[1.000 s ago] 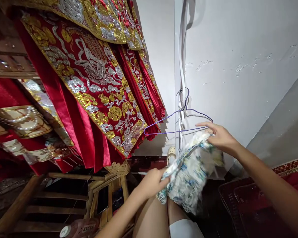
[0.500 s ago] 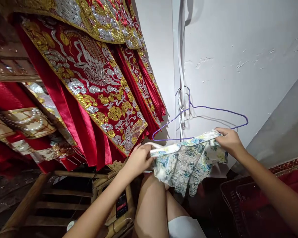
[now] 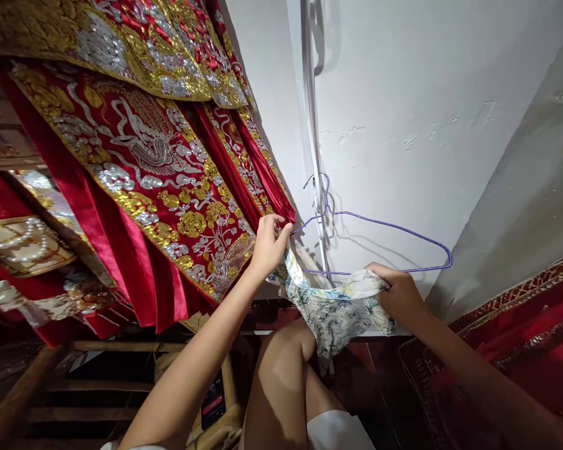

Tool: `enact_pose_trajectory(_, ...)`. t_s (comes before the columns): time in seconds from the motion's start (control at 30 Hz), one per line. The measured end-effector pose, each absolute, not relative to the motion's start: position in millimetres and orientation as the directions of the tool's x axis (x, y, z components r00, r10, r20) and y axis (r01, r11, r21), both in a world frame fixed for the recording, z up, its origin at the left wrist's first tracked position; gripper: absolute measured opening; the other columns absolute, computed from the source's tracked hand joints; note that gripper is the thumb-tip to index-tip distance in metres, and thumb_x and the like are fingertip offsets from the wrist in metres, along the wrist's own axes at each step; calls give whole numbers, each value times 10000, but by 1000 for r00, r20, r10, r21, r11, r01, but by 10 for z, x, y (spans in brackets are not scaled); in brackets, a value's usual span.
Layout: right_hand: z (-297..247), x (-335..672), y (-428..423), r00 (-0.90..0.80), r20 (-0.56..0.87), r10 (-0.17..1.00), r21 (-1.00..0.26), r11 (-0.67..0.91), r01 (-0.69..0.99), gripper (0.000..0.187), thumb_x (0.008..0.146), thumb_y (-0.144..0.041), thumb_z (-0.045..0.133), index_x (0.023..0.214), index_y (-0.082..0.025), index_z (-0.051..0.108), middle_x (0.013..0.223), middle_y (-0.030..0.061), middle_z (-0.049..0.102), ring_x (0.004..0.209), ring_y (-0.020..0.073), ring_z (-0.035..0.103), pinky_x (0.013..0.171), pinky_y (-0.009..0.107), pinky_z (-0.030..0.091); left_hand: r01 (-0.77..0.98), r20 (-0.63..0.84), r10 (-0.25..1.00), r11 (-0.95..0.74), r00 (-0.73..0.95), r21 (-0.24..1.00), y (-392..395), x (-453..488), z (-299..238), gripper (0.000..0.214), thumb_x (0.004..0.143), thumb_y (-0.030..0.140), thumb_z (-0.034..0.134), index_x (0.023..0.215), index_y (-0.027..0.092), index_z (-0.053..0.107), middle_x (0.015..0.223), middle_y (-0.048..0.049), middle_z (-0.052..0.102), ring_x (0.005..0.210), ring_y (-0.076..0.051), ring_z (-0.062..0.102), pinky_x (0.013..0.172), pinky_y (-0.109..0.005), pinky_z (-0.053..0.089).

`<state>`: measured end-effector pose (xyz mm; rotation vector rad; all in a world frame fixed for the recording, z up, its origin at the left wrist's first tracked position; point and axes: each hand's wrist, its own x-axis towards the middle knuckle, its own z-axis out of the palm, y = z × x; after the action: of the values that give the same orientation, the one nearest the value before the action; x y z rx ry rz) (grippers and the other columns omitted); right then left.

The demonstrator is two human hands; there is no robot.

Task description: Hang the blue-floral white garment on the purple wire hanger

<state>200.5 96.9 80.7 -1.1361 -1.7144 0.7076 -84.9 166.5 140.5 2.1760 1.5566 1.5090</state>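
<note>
A white floral garment (image 3: 334,306) with blue and yellow print hangs between my hands over my knees. My left hand (image 3: 269,245) pinches its upper left edge, right at the left end of a purple wire hanger (image 3: 389,223). Its right edge is gripped by my right hand (image 3: 396,290), below the hanger's lower bar. The hanger's hook is on a white strap-like strip (image 3: 312,106) running down the wall. Part of the hanger's left end is hidden behind my left hand and the cloth.
Red costumes with gold and silver embroidery (image 3: 192,187) hang close on the left. A bamboo chair (image 3: 98,381) stands low left, with a phone (image 3: 213,400) on bamboo beside my leg. Red fabric with a beaded border (image 3: 520,312) is at right. A white wall (image 3: 403,81) lies ahead.
My left hand has risen with the garment's left edge to the hanger's left end, tilting the cloth. My right hand is slightly lower and further left, and the view has shifted.
</note>
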Motion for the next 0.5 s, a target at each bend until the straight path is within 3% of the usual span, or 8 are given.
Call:
enact_pose_trajectory(0.1,826,2058,924,-239,283,929,-816,364,449,173,644,-198,477,743,-237,612,550,-18,486,572,171,403,539,274,275,758,594,805,-383,-7,528,1629,-851,1295,253,993,419,486,931,193,583,1004,-84,644,961,-221,615,867,-352,475)
enact_pose_trajectory(0.2,880,2091,912,-265,257,929,-799,359,482,255,667,-188,473,840,-241,653,593,-11,544,594,189,457,553,279,298,748,523,851,-377,46,547,1581,-870,1190,284,994,438,477,904,196,595,861,-34,648,813,-192,601,744,-296,453)
enact_pose_trajectory(0.3,943,2085,868,-294,233,927,-787,358,503,333,672,-171,469,928,-243,670,597,-26,545,574,180,460,551,277,299,726,558,827,-424,67,541,1619,-832,1162,261,981,418,501,923,193,622,830,-14,660,763,-173,592,706,-268,435)
enact_pose_trajectory(0.4,1018,2116,766,-296,187,937,-791,322,520,496,679,-159,490,1132,-248,670,581,-47,547,527,171,439,534,278,300,708,606,788,-489,108,510,1687,-770,1167,258,972,402,522,922,189,659,839,-22,686,758,-171,601,723,-268,450)
enact_pose_trajectory(0.5,1121,2260,699,-130,239,962,-821,272,502,716,710,-186,564,1422,-249,522,647,-38,617,537,183,489,529,280,341,724,631,756,-533,176,437,1696,-772,1160,277,999,374,478,986,190,684,931,-57,725,842,-193,647,793,-289,478)
